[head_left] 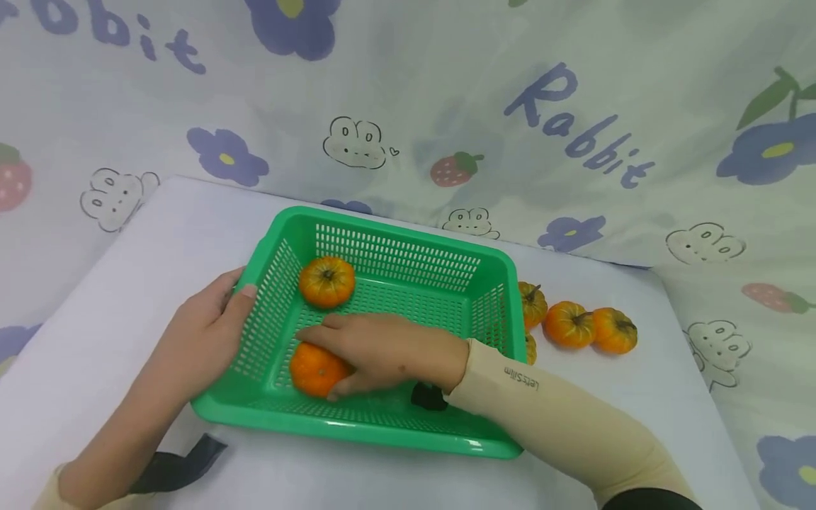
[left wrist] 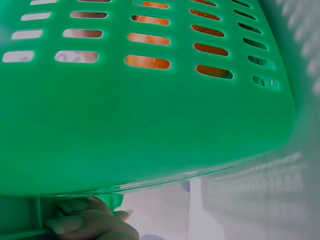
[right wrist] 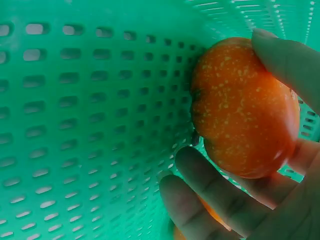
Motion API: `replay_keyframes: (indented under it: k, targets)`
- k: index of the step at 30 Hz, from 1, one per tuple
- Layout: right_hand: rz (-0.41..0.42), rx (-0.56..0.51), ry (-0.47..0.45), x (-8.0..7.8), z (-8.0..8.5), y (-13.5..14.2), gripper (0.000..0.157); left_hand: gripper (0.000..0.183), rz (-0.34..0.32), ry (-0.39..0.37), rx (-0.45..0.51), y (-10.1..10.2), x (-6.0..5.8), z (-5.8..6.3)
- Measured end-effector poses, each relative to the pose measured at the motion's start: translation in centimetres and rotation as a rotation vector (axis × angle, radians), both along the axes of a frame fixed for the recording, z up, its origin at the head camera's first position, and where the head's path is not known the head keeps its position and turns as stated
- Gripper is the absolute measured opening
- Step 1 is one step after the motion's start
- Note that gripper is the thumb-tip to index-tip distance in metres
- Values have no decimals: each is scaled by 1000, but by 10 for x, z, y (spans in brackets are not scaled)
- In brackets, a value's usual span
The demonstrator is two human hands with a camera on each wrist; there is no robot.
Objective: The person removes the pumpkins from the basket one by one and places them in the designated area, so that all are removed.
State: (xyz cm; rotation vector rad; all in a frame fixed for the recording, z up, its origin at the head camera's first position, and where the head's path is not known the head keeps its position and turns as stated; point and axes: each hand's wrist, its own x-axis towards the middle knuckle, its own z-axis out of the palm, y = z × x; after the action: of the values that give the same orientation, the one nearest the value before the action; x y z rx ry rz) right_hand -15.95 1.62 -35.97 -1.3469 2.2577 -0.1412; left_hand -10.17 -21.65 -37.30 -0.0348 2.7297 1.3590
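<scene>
A green plastic basket (head_left: 357, 429) with slotted walls stands on the white table. My left hand (head_left: 202, 336) grips its left rim, thumb over the edge; in the left wrist view its fingertips (left wrist: 95, 222) curl under the rim. Inside the basket, my right hand (head_left: 376, 350) holds a small orange pumpkin (head_left: 314, 370) near the front left. Thumb and fingers lie around this pumpkin (right wrist: 245, 110) in the right wrist view. Another small pumpkin (head_left: 327, 282), stem up, sits in the back left corner of the basket.
Right of the basket lie several small pumpkins, among them one at the far right (head_left: 615, 331) and one beside it (head_left: 569, 324). The basket's right wall partly hides others. A patterned cloth (head_left: 408, 85) hangs behind the table (head_left: 637, 397).
</scene>
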Motion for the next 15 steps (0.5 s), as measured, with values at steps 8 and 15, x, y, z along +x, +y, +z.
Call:
replay_keyframes:
  k: [8,15]
  targets:
    - [-14,-30,-62,-6,0,5,75,63,-6,0,1,0,-4,-1]
    - [-39,-42,-57,-9,-1,10,69,63,0,8,-2,2,-4,-4]
